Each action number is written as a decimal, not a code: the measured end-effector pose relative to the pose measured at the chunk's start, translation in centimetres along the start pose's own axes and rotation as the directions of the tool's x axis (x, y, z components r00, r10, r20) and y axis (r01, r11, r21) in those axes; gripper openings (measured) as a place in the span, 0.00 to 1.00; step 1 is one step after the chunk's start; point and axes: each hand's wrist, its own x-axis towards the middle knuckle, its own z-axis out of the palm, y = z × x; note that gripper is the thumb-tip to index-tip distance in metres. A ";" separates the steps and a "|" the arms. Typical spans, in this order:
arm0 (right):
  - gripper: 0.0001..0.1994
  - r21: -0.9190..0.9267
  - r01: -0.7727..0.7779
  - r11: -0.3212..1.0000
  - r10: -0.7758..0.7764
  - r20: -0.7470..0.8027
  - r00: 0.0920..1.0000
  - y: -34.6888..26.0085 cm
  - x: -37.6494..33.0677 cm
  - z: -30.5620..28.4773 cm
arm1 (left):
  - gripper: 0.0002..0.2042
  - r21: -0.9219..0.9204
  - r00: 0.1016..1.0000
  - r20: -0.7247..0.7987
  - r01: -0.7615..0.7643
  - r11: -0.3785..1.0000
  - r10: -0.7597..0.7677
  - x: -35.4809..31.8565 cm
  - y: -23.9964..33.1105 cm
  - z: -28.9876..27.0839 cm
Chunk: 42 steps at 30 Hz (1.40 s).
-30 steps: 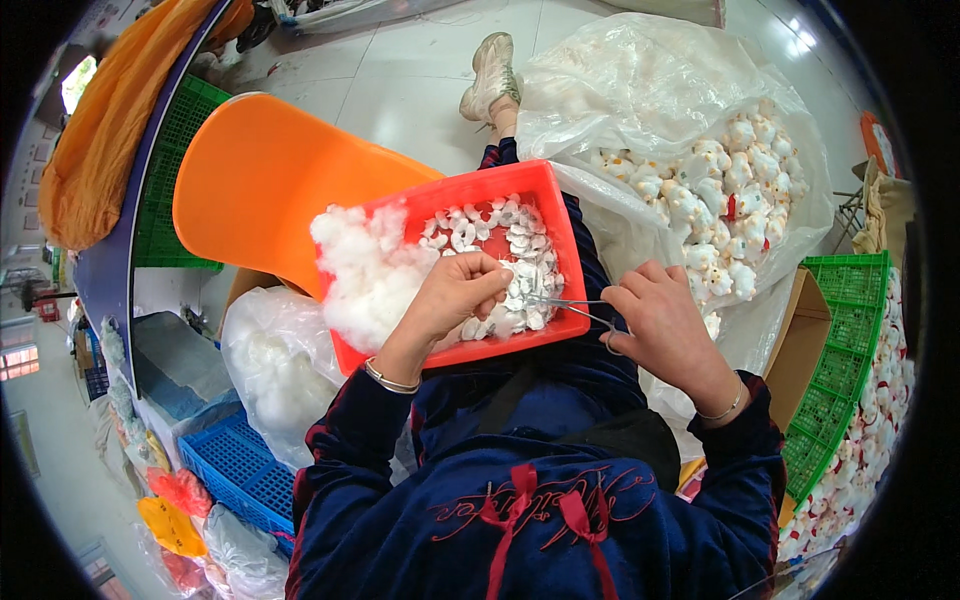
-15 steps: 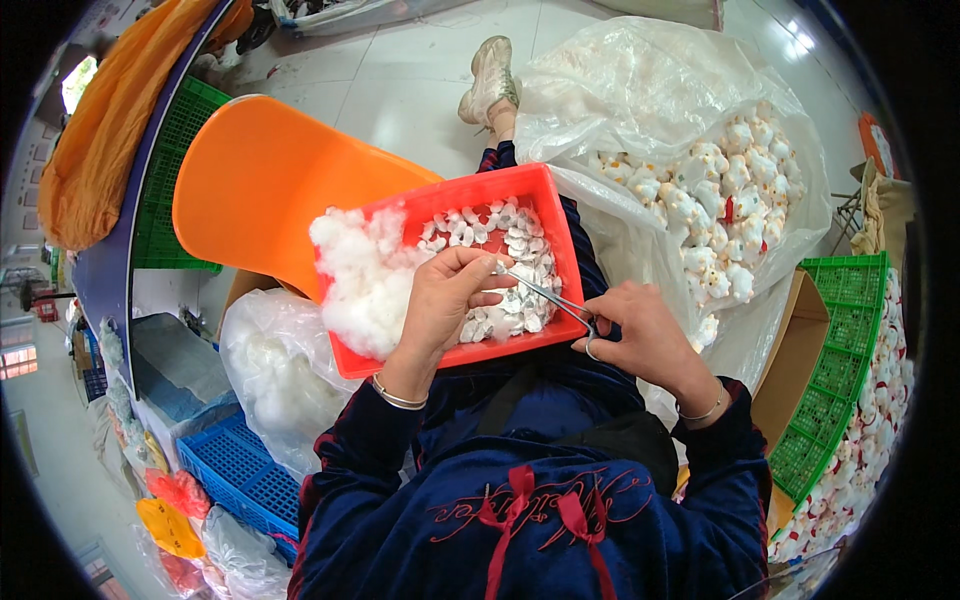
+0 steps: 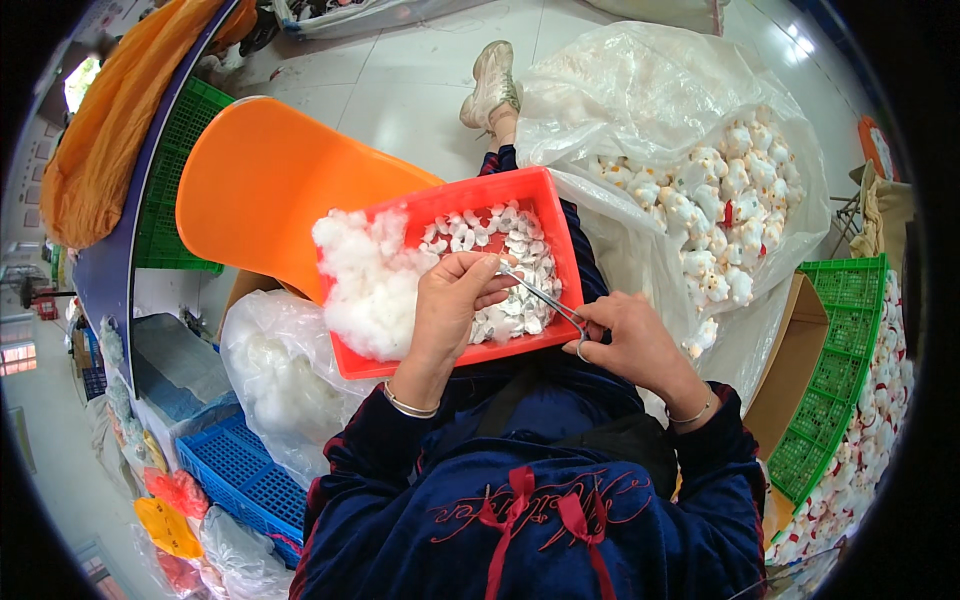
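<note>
A seated person in a dark blue top works over a red plastic tray balanced on the lap, with an orange chair far left and a blue crate and a clear bag of white stuffing near left on the floor. A loose mound of white fibre stuffing fills the tray's left side; small white pieces lie heaped on its right. The left hand hovers over the middle of the tray, its grip pinched nearly closed around something small, though what it holds is too hidden by the fingers to tell. The right hand, near the tray's near right corner, is closed on the loop handles of slim metal forceps, whose tips reach to the left fingertips. The stuffing looks feather-light, soft and clingy, best pinched in small tufts; the forceps are stiff and smooth, best held at the loops. Far right, a large clear bag of small white plush toys sits beside green crates.
</note>
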 end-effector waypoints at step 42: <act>0.21 0.515 -0.147 0.844 0.100 0.117 0.988 1.6 0.6 1.5 | 0.09 0.683 0.703 0.267 -0.621 0.386 0.659 -1.6 -1.8 0.6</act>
